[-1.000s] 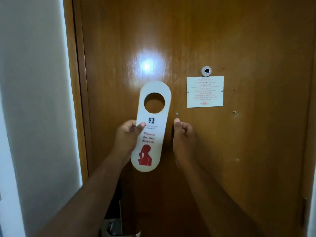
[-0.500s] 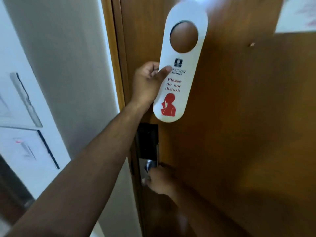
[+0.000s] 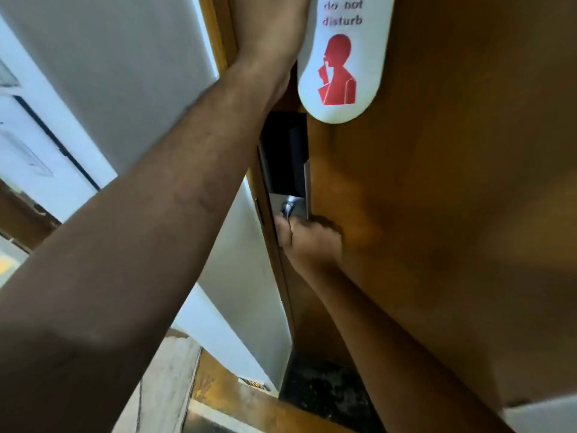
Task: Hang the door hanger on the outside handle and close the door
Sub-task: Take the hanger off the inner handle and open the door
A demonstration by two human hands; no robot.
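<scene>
A white door hanger (image 3: 343, 57) with red "do not disturb" lettering and a red figure hangs at the top of the view, its upper part cut off. My left hand (image 3: 274, 29) holds it by its left edge against the brown wooden door (image 3: 452, 182). Lower down, my right hand (image 3: 309, 242) is wrapped around the metal inside handle (image 3: 288, 209), which sits below a black lock plate (image 3: 285, 154). The handle's lever is mostly hidden by my fingers.
The wooden door frame (image 3: 224, 42) and a white wall (image 3: 118, 73) stand to the left. A narrow gap shows between door edge and frame. Below are a wooden threshold (image 3: 237, 395) and dark floor (image 3: 318, 389).
The view has tilted down and moved closer. The hanger and my left hand now sit at the top edge. My right hand stays on the handle, and the door edge has come away from the frame.
</scene>
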